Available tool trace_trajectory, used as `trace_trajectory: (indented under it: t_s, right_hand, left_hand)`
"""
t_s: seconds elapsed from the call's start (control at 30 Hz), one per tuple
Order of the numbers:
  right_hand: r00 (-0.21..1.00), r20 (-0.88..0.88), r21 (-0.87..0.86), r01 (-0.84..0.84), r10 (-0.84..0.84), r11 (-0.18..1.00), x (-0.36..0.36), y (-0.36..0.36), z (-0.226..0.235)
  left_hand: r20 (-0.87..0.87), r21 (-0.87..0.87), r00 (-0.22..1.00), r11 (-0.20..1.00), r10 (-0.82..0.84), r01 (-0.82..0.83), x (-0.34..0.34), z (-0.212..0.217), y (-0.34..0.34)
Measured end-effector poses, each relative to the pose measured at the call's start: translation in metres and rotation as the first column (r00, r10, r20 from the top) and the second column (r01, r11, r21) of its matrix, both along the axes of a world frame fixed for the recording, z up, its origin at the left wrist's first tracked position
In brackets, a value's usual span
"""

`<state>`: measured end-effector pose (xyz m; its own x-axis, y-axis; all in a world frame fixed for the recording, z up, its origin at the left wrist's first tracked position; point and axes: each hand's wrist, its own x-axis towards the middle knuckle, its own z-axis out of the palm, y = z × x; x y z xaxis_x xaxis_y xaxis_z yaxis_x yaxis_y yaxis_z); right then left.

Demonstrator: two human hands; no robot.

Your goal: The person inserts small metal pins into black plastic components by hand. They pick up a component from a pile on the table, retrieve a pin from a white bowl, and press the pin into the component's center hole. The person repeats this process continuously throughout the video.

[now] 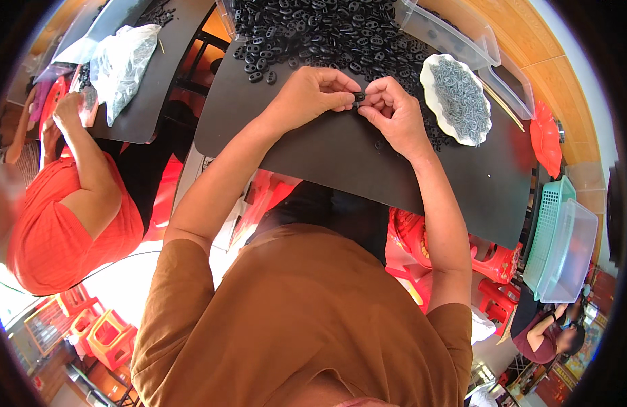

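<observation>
My left hand [307, 96] pinches a small black cord lock [358, 97] between thumb and fingertips above the dark table [313, 150]. Facing it, my right hand [399, 117] has its thumb and fingers drawn together at the same piece; whatever lies between those fingertips is too small to make out. Beyond both hands spreads a large heap of black oval cord-lock pieces [307, 34], many showing two holes. To the right of my right hand stands a white scalloped plate [427, 85] heaped with small grey metal springs [459, 95].
Clear plastic bins [456, 30] stand at the far right. A red dish [545, 139] and a green basket [545, 217] are beyond the table's right edge. At left, a person in red [83, 210] works at another table holding a white plastic bag [127, 64].
</observation>
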<state>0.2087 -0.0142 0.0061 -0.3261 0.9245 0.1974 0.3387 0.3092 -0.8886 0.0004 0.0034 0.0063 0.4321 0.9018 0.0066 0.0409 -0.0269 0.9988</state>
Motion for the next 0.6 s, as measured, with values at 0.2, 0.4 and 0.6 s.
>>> trace_trajectory:
  t_s: [0.2,0.4,0.6]
  right_hand:
    - [1.0,0.001,0.002,0.002,-0.002,1.0,-0.001,0.0,-0.001]
    - [0.998,0.055,0.046,0.016,-0.019,0.999,-0.003,-0.001,0.001]
    - [0.992,0.118,0.099,0.025,-0.037,0.995,-0.004,-0.003,0.002]
  left_hand:
    - [-0.051,0.032,0.999,0.999,0.001,0.001,-0.001,-0.007,0.001]
    - [-0.146,0.13,0.988,0.991,0.044,-0.025,0.0,-0.005,-0.004]
    - [-0.186,0.253,0.977,0.966,0.1,-0.051,0.004,-0.001,-0.01]
